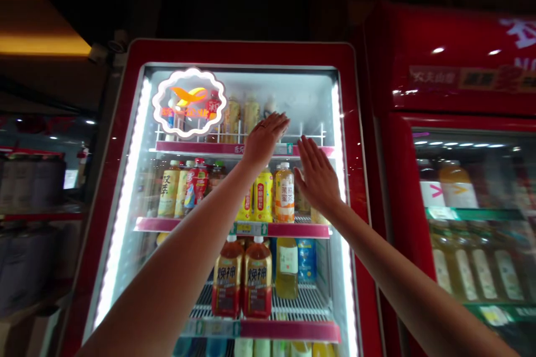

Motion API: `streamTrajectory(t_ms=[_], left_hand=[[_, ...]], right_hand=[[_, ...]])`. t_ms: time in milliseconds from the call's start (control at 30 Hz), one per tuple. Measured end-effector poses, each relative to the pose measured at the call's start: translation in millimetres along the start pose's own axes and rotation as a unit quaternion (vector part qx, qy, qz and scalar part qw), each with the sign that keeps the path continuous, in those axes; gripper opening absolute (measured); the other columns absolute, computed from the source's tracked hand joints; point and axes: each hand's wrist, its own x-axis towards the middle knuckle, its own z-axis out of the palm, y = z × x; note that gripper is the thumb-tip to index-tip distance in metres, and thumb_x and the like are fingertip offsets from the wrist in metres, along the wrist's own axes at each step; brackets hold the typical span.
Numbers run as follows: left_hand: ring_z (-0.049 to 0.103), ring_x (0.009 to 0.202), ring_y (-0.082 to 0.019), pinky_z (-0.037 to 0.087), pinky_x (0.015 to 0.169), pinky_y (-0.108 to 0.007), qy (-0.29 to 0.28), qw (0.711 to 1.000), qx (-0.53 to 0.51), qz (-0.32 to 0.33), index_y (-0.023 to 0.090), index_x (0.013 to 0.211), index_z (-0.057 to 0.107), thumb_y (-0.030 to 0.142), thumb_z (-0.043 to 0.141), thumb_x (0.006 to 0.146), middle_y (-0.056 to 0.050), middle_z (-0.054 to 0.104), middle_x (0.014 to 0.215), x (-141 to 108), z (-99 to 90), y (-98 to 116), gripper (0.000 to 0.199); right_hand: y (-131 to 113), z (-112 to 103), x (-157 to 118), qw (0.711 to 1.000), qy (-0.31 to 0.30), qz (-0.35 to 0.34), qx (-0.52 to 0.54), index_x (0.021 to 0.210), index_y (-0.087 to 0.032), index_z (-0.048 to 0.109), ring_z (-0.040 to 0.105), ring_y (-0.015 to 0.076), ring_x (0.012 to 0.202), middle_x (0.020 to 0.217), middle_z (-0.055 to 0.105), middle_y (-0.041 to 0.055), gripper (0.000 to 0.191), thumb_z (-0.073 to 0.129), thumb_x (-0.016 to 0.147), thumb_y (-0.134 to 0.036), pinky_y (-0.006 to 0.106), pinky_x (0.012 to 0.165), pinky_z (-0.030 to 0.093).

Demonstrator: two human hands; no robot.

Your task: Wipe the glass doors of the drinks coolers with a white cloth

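Observation:
Both arms are raised in front of a lit drinks fridge with a red frame. My left hand is held up before the top shelf edge, fingers stretched out and pointing up to the right, nothing in it. Lower and to the right, my right hand is raised with its fingers straight and its thumb apart, also holding nothing. A gap separates the two hands. Between and behind them stand a bottle with an orange and white label and a yellow bottle on the second shelf.
Two brown-red bottles, one of them nearer the right, stand on the third shelf beside a green-yellow bottle. A glowing sign is at the fridge's upper left. Another red fridge stands at the right, and dim shelves are at the left.

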Motion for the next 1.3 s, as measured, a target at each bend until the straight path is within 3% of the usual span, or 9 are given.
streamTrajectory(t_ms=[133, 267, 400, 567, 667, 800, 1000, 1133, 1300], left_hand=[[0.047, 0.160, -0.030, 0.040, 0.135, -0.060, 0.030, 0.999, -0.004, -0.012, 0.037, 0.161, 0.053, 0.018, 0.042, 0.109, -0.002, 0.059, 0.164, -25, 0.7, 3, 0.057], [0.050, 0.158, -0.027, 0.042, 0.135, -0.054, -0.001, 0.999, 0.019, 0.048, 0.034, 0.158, 0.057, 0.014, 0.042, 0.108, 0.000, 0.061, 0.163, -19, -5.0, -5, 0.056], [0.054, 0.155, -0.025, 0.047, 0.131, -0.047, 0.013, 0.998, 0.047, 0.039, 0.031, 0.152, 0.064, 0.011, 0.043, 0.107, -0.001, 0.064, 0.160, -6, -15.8, -26, 0.054], [0.054, 0.155, -0.024, 0.048, 0.130, -0.047, 0.083, 0.994, 0.077, -0.004, 0.030, 0.156, 0.061, 0.012, 0.046, 0.106, -0.002, 0.066, 0.159, -34, -15.0, -21, 0.055], [0.053, 0.156, -0.025, 0.047, 0.131, -0.046, 0.043, 0.994, 0.093, 0.024, 0.021, 0.155, 0.062, 0.010, 0.042, 0.106, -0.005, 0.063, 0.161, -41, -19.0, -16, 0.053], [0.053, 0.155, -0.021, 0.046, 0.130, -0.043, -0.015, 0.995, 0.091, 0.047, 0.030, 0.154, 0.062, 0.006, 0.042, 0.104, 0.001, 0.062, 0.162, -21, -36.6, -35, 0.058], [0.050, 0.158, -0.022, 0.044, 0.132, -0.043, 0.061, 0.991, 0.103, -0.059, 0.032, 0.157, 0.060, 0.002, 0.041, 0.101, 0.000, 0.061, 0.163, -38, -42.6, -39, 0.066], [0.047, 0.159, -0.023, 0.042, 0.134, -0.041, 0.017, 0.993, 0.119, -0.022, 0.022, 0.157, 0.059, 0.008, 0.039, 0.107, -0.002, 0.058, 0.166, -53, -39.2, -24, 0.056], [0.052, 0.156, -0.023, 0.047, 0.130, -0.045, -0.013, 0.991, 0.131, 0.004, 0.030, 0.158, 0.058, 0.007, 0.043, 0.104, 0.001, 0.059, 0.165, -37, -60.9, -48, 0.061]], right_hand=[[-27, 20, 26, 0.999, 0.017, 0.047, -0.011, 0.167, -0.020, -0.034, 0.025, 0.0310, 0.168, 0.182, 0.022, 0.0127, 0.087, 0.032, 0.112, -0.031, 0.057, 0.135, 0.039], [-35, 43, 31, 0.994, 0.056, 0.090, -0.005, 0.166, -0.020, -0.036, 0.027, 0.0337, 0.167, 0.183, 0.018, 0.0134, 0.088, 0.032, 0.112, -0.030, 0.059, 0.133, 0.041], [-34, 49, 25, 0.994, 0.062, 0.092, -0.016, 0.171, -0.020, -0.027, 0.031, 0.0331, 0.166, 0.181, 0.026, 0.0146, 0.082, 0.030, 0.113, -0.033, 0.059, 0.132, 0.041], [-36, 46, 25, 0.996, 0.030, 0.081, -0.035, 0.176, -0.015, -0.006, 0.029, 0.0294, 0.167, 0.179, 0.033, 0.0145, 0.072, 0.026, 0.114, -0.034, 0.055, 0.135, 0.036], [-37, 45, 27, 0.997, 0.010, 0.075, -0.028, 0.177, -0.013, 0.008, 0.028, 0.0282, 0.168, 0.179, 0.033, 0.0134, 0.068, 0.025, 0.115, -0.035, 0.053, 0.137, 0.033], [-37, 44, 27, 0.996, 0.001, 0.084, -0.021, 0.176, -0.013, 0.015, 0.029, 0.0279, 0.167, 0.179, 0.033, 0.0123, 0.067, 0.024, 0.115, -0.036, 0.053, 0.137, 0.030], [-35, 46, 26, 0.996, -0.003, 0.083, -0.020, 0.177, -0.017, 0.008, 0.029, 0.0286, 0.167, 0.179, 0.032, 0.0119, 0.068, 0.026, 0.114, -0.035, 0.055, 0.136, 0.032], [-41, 45, 28, 0.995, 0.002, 0.088, -0.036, 0.177, -0.015, 0.002, 0.026, 0.0292, 0.168, 0.180, 0.029, 0.0130, 0.070, 0.027, 0.113, -0.032, 0.055, 0.136, 0.033], [-71, 40, 49, 0.997, 0.011, 0.078, -0.024, 0.172, -0.018, -0.020, 0.018, 0.0317, 0.170, 0.183, 0.014, 0.0106, 0.082, 0.033, 0.112, -0.033, 0.058, 0.137, 0.031]])
